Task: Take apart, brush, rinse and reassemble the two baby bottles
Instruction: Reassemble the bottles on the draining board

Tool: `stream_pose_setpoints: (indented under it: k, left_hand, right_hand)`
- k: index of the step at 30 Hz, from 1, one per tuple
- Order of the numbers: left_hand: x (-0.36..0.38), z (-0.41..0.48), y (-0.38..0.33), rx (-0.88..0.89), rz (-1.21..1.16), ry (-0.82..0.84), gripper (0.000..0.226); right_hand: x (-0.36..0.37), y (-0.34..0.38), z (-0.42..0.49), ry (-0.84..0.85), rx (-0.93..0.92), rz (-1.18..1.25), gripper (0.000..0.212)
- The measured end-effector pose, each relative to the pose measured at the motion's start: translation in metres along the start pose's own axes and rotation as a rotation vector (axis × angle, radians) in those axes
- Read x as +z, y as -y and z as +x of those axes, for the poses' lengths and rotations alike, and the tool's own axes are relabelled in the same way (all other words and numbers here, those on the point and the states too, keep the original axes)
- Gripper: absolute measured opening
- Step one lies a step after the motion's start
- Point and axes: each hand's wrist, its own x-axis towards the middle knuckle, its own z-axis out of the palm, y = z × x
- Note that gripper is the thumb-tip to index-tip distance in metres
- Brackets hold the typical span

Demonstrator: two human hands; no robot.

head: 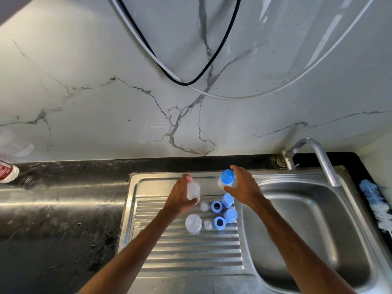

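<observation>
Two baby bottles lie in pieces on the ribbed drainboard (pixel 191 251) of a steel sink. One clear bottle body (pixel 193 191) is gripped in the left hand (pixel 180 195), fingers and thumb wrapped round its sides. The second bottle body (pixel 193 223) stands just nearer the person. To the right of these run two short rows of parts: clear teats (pixel 208 224), blue rings (pixel 219 223) and blue caps (pixel 230 215).

The right hand (pixel 244 185) curls round a blue-topped container (pixel 227 179) at the back of the drainboard, thumb at its base and fingertips over its far side. What the container is cannot be told.

The held body's long axis points away from the person, towards the marble wall. The basin (pixel 307 219) and tap (pixel 320 158) lie to its right, beyond the right hand. The bottle brush (pixel 374 206) rests on the dark worktop (pixel 63 198) past the basin's far rim, nearer the right hand than the left. Dismantling looks complete. Brushing probably comes next, which would call for a reach across the basin to the brush.
</observation>
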Motion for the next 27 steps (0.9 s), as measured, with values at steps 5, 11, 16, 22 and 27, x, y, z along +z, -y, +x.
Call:
stream_pose_setpoints:
  k: [5, 11, 16, 22, 27]
  left_hand:
    - [-0.003, -0.012, 0.003, 0.029, 0.085, 0.058, 0.083]
    - [-0.003, -0.013, -0.001, 0.001, 0.123, 0.073, 0.083]
    - [-0.003, -0.013, -0.004, -0.016, 0.134, 0.062, 0.081]
    - [-0.005, -0.018, 0.000, 0.008, 0.132, 0.079, 0.073]
    - [-0.006, -0.025, 0.009, 0.036, 0.154, 0.109, 0.074]
  right_hand:
    - [-0.009, -0.003, -0.011, -0.002, 0.013, 0.015, 0.085]
    - [-0.013, -0.004, -0.031, -0.006, 0.014, 0.015, 0.078]
    - [-0.006, 0.007, -0.051, -0.093, -0.091, 0.063, 0.067]
    - [0.005, 0.011, -0.064, -0.097, -0.134, 0.092, 0.050]
    - [0.014, 0.008, -0.067, -0.063, -0.128, 0.087, 0.043]
